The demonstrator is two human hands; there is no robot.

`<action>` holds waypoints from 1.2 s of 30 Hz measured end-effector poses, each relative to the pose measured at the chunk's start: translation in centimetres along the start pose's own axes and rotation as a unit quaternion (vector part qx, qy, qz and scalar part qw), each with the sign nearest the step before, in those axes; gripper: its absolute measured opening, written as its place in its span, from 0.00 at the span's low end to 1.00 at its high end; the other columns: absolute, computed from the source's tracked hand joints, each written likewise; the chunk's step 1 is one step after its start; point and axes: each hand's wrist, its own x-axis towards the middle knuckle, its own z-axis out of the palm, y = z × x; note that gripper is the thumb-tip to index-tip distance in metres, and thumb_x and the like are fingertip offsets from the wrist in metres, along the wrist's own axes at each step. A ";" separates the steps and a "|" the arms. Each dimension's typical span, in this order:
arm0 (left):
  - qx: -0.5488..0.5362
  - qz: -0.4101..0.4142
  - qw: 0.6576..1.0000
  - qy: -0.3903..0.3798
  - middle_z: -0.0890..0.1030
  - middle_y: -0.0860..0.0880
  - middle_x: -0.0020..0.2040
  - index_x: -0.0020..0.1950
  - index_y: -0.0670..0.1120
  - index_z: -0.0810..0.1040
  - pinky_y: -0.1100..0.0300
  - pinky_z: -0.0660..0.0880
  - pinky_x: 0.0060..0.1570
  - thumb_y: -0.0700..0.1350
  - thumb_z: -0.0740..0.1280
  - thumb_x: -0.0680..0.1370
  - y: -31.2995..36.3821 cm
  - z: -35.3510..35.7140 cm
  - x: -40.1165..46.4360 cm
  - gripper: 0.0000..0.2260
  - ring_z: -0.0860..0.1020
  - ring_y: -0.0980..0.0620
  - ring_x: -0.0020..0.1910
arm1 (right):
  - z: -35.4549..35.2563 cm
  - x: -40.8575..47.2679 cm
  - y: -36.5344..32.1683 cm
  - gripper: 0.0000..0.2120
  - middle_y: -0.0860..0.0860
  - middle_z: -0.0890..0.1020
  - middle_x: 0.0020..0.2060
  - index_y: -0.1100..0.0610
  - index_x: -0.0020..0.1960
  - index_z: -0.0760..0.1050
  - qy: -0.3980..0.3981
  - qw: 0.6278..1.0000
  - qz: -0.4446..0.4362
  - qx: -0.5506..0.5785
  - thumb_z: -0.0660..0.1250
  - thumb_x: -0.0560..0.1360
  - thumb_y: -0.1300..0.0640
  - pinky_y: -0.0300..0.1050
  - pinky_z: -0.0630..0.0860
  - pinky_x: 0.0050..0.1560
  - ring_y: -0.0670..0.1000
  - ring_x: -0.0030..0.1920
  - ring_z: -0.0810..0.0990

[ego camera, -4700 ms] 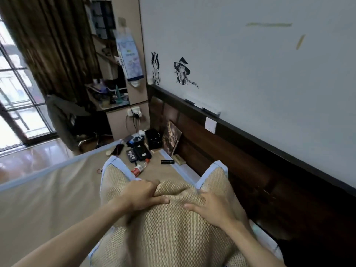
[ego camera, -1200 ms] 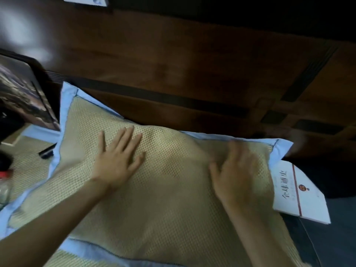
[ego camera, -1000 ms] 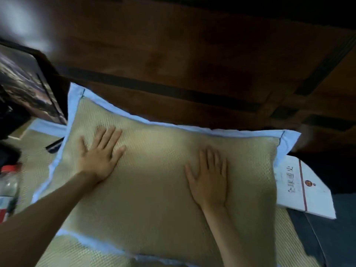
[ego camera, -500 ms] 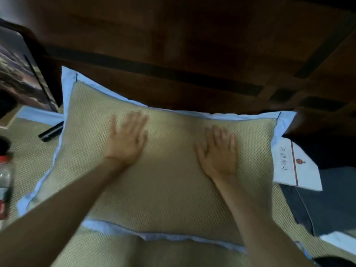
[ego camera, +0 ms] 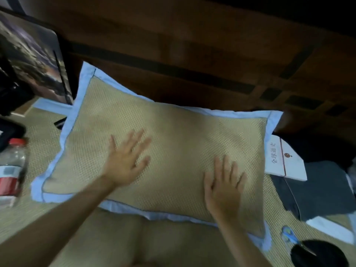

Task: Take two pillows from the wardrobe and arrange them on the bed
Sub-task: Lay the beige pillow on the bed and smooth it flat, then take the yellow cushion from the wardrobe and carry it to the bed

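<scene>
A tan woven pillow (ego camera: 183,135) with a light blue border lies flat on the bed (ego camera: 46,151), its long side against the dark wooden headboard (ego camera: 192,60). Both hands rest on top of it with fingers spread. My left hand (ego camera: 126,160) is at the pillow's middle, slightly blurred. My right hand (ego camera: 224,186) lies flat nearer its right end. Neither hand grips anything. Only one pillow is clearly in view; tan fabric at the bottom edge cannot be identified.
A clear water bottle (ego camera: 11,168) with a red cap and label lies at the left. A white book (ego camera: 284,162) sits by the pillow's right corner on dark grey cloth (ego camera: 317,191). A framed picture (ego camera: 32,60) leans at the upper left. Blue scissors (ego camera: 290,236) lie at the lower right.
The pillow went from being carried bunched in both hands to lying flat against the headboard. Over the last second both hands have slid across its top, towards me.
</scene>
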 end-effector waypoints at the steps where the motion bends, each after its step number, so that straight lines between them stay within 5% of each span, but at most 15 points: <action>1: 0.032 0.005 0.999 -0.001 0.44 0.54 0.82 0.81 0.59 0.45 0.32 0.36 0.72 0.65 0.43 0.82 2.1 1.5 -0.7 0.28 0.44 0.51 0.80 | 1.1 -1.8 -0.3 0.31 0.55 0.56 0.82 0.53 0.84 0.54 -0.010 1.000 -0.018 -0.002 0.52 0.85 0.42 0.66 0.45 0.79 0.62 0.82 0.53; 5: 0.073 -0.032 0.994 -0.076 0.36 0.52 0.81 0.79 0.61 0.35 0.28 0.36 0.70 0.67 0.33 0.78 4.3 1.5 -1.2 0.30 0.36 0.50 0.79 | 0.3 -2.0 0.5 0.30 0.52 0.46 0.83 0.49 0.83 0.41 -0.074 0.996 0.018 -0.039 0.46 0.86 0.40 0.63 0.41 0.80 0.57 0.82 0.42; 7: 0.070 -0.022 0.992 -0.107 0.40 0.53 0.82 0.81 0.59 0.39 0.32 0.40 0.73 0.69 0.32 0.75 5.0 -1.7 -1.0 0.35 0.42 0.50 0.80 | -2.6 -2.2 0.9 0.32 0.50 0.42 0.83 0.47 0.83 0.38 -0.108 0.993 0.009 -0.037 0.41 0.85 0.36 0.61 0.39 0.80 0.56 0.82 0.39; 12: -0.010 0.042 0.994 -0.104 0.50 0.56 0.82 0.80 0.62 0.49 0.40 0.46 0.75 0.69 0.46 0.79 12.6 -9.3 -5.7 0.30 0.53 0.51 0.79 | -11.2 -9.9 2.7 0.30 0.50 0.56 0.82 0.47 0.83 0.53 -0.111 0.993 0.037 0.032 0.48 0.85 0.36 0.54 0.47 0.81 0.53 0.81 0.54; 16: -0.018 0.138 0.986 -0.088 0.54 0.54 0.82 0.80 0.61 0.50 0.40 0.52 0.74 0.65 0.52 0.81 22.0 -13.2 -7.7 0.29 0.59 0.49 0.77 | -16.7 -17.8 7.2 0.24 0.51 0.72 0.71 0.52 0.78 0.64 -0.056 0.995 0.076 0.024 0.57 0.84 0.44 0.47 0.65 0.71 0.55 0.71 0.71; 20: 0.013 0.248 0.967 -0.060 0.58 0.54 0.80 0.80 0.60 0.52 0.45 0.59 0.71 0.63 0.53 0.82 34.6 -14.7 -11.0 0.27 0.64 0.49 0.75 | -22.0 -27.8 14.6 0.26 0.52 0.71 0.74 0.53 0.79 0.62 0.009 0.987 0.160 0.014 0.59 0.84 0.46 0.50 0.68 0.69 0.56 0.72 0.71; 29: -0.036 0.540 0.819 -0.192 0.70 0.54 0.73 0.78 0.57 0.62 0.56 0.67 0.60 0.64 0.56 0.81 66.5 -12.3 -25.1 0.26 0.72 0.51 0.68 | -30.2 -58.5 30.8 0.26 0.56 0.73 0.71 0.57 0.77 0.64 0.122 0.894 0.429 0.049 0.58 0.84 0.44 0.53 0.70 0.68 0.58 0.70 0.72; 32: -0.033 0.607 0.765 -0.215 0.72 0.54 0.67 0.76 0.58 0.62 0.53 0.67 0.66 0.65 0.56 0.80 74.3 -11.0 -30.6 0.26 0.70 0.53 0.68 | -31.5 -66.1 34.0 0.23 0.55 0.76 0.68 0.54 0.74 0.67 0.148 0.852 0.498 0.067 0.59 0.84 0.44 0.54 0.72 0.66 0.57 0.68 0.74; 36: -0.027 0.673 0.706 -0.219 0.67 0.56 0.74 0.75 0.60 0.61 0.50 0.65 0.69 0.67 0.54 0.80 83.8 -10.0 -36.2 0.25 0.69 0.54 0.70 | -32.3 -75.2 38.2 0.22 0.53 0.77 0.67 0.51 0.73 0.68 0.181 0.793 0.575 0.092 0.60 0.83 0.43 0.53 0.73 0.63 0.56 0.66 0.76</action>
